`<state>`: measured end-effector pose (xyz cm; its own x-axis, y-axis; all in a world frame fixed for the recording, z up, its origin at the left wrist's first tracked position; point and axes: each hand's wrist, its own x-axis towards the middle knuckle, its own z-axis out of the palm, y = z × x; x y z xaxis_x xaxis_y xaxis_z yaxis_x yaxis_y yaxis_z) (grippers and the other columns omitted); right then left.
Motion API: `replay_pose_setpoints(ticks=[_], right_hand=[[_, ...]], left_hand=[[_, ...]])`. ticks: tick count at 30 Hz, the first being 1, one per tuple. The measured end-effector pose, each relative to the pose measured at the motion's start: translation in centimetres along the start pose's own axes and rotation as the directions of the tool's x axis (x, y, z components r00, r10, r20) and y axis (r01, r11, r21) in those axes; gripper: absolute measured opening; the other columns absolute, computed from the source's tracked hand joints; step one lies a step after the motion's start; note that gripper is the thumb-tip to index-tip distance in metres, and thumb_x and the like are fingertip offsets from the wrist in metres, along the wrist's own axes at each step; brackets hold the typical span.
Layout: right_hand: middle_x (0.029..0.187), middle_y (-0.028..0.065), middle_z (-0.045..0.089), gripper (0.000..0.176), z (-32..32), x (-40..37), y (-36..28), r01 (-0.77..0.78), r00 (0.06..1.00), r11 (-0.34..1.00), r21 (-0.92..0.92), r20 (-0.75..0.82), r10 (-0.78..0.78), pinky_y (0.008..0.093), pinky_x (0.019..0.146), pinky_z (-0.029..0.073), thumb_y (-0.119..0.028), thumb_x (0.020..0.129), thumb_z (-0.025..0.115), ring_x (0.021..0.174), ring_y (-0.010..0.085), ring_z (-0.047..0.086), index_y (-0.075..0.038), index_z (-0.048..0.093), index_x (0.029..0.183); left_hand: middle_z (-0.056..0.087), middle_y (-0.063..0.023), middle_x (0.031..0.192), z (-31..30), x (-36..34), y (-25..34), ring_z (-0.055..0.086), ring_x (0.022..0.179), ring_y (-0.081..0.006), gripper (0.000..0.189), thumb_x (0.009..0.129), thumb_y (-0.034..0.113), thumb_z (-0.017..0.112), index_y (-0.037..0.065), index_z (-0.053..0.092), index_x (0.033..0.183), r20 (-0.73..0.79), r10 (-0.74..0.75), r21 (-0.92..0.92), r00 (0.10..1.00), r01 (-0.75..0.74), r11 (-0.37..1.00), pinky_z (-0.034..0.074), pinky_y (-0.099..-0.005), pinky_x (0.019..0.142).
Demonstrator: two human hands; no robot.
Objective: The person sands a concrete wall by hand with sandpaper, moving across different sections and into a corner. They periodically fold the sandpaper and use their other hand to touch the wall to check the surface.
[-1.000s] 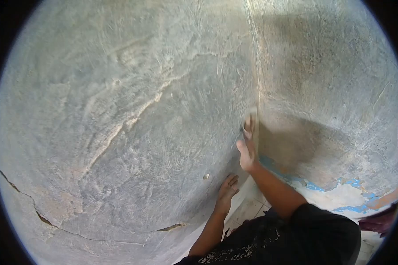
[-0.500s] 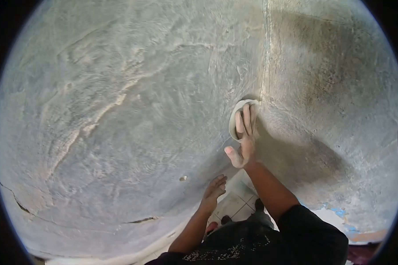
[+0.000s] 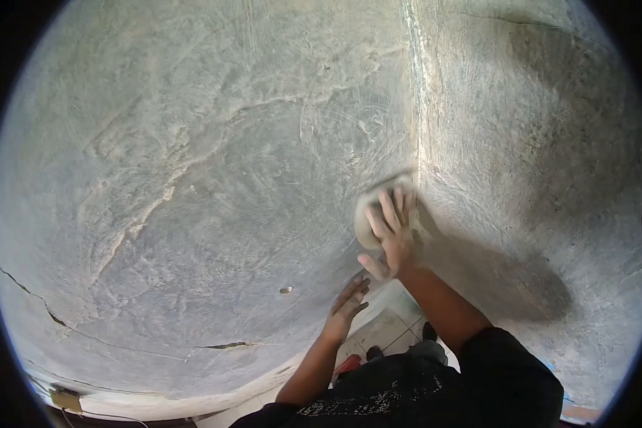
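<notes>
My right hand (image 3: 392, 232) lies with its fingers spread over a pale round disc (image 3: 364, 221), pressing it against the grey wall (image 3: 264, 192) close to the corner seam. The disc's left part shows past the fingers; the rest is covered. Lower and to the left, my left hand (image 3: 349, 303) has its fingers apart and holds nothing. It is near the wall surface; whether it touches is unclear. A small hole (image 3: 286, 290) is in the wall to its left.
A pale vertical seam (image 3: 422, 107) marks the corner with the right wall (image 3: 521, 164). Cracks (image 3: 228, 346) run along the lower wall. Floor tiles (image 3: 389, 332) and shoes show below. A small box (image 3: 65, 399) with cables is at the lower left.
My right hand and the disc have moved slightly down and left, and more of the disc's flat face shows. The fingers of my left hand are more spread. The view has shifted a little.
</notes>
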<state>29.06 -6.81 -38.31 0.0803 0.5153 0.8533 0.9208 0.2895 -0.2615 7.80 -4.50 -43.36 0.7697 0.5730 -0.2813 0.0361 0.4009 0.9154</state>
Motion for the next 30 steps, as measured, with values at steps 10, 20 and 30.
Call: replay_pose_setpoints(ticks=[10, 20, 30], right_hand=[[0.148, 0.0313, 0.023, 0.083, -2.0, 0.5, -1.1, -0.122, 0.973, 0.990, -0.070, 0.188, 0.134, 0.0692, 0.108, 0.008, -0.059, 0.083, 0.055, 0.137, 0.0582, 0.011, -0.001, 0.039, 0.139], [0.149, 0.0370, 0.012, 0.081, 3.2, -7.6, -0.9, -0.287, 0.950, 0.952, 0.107, 0.157, 0.269, 0.0667, 0.109, 0.006, -0.046, 0.087, 0.056, 0.136, 0.0602, 0.009, 0.003, 0.026, 0.144], [0.151, 0.0340, 0.011, 0.080, 5.3, -11.5, 0.0, -0.323, 0.938, 0.944, 0.069, 0.159, 0.309, 0.0680, 0.108, 0.004, -0.047, 0.089, 0.051, 0.137, 0.0596, 0.006, 0.002, 0.023, 0.146]], left_hand=[[0.032, -0.0183, 0.149, -0.2, 0.6, -0.8, 0.029, 0.139, -0.0340, 0.076, 0.091, 0.043, 0.054, 0.001, 0.026, 0.147, 0.026, -0.004, -0.059, 1.000, 0.006, 0.998, 0.026, -0.0490, 0.109], [0.037, -0.0171, 0.148, -1.5, 0.7, -2.2, 0.035, 0.136, -0.0322, 0.064, 0.094, 0.038, 0.054, 0.002, 0.034, 0.143, -0.050, 0.005, -0.156, 0.999, -0.013, 0.988, 0.031, -0.0469, 0.107], [0.030, -0.0203, 0.150, -0.8, -0.1, -2.0, 0.027, 0.138, -0.0377, 0.073, 0.089, 0.045, 0.051, 0.004, 0.029, 0.146, -0.043, 0.005, -0.129, 0.999, -0.011, 0.992, 0.023, -0.0511, 0.110]])
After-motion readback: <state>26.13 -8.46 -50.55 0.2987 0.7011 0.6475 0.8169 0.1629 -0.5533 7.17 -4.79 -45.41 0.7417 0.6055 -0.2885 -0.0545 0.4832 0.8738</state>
